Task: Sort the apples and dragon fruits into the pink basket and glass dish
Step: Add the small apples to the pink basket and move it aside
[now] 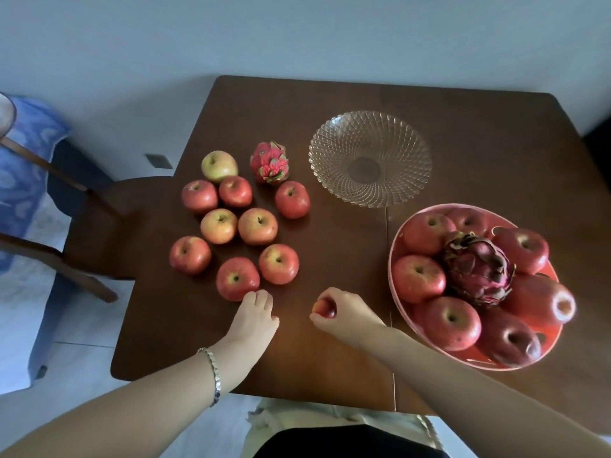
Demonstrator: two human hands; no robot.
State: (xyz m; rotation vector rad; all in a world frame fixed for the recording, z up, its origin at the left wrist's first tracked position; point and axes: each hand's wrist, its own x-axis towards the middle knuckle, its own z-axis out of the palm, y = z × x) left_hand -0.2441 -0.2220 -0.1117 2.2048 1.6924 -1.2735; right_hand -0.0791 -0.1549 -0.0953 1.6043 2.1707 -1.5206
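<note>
Right hand point(344, 309) gripping an apple point(325, 307), pink basket point(395, 285) at three o'clock; left hand point(256, 314) loosely curled, empty, touching nearest loose apple point(237, 278).

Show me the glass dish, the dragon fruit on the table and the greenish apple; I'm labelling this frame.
glass dish point(370, 127), head view, far rim.
dragon fruit point(268, 161), head view, middle of its scaly skin.
greenish apple point(219, 166), head view, top near the stem.

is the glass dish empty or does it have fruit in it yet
Empty. The glass dish shows only its cut pattern and the table through it.
</note>
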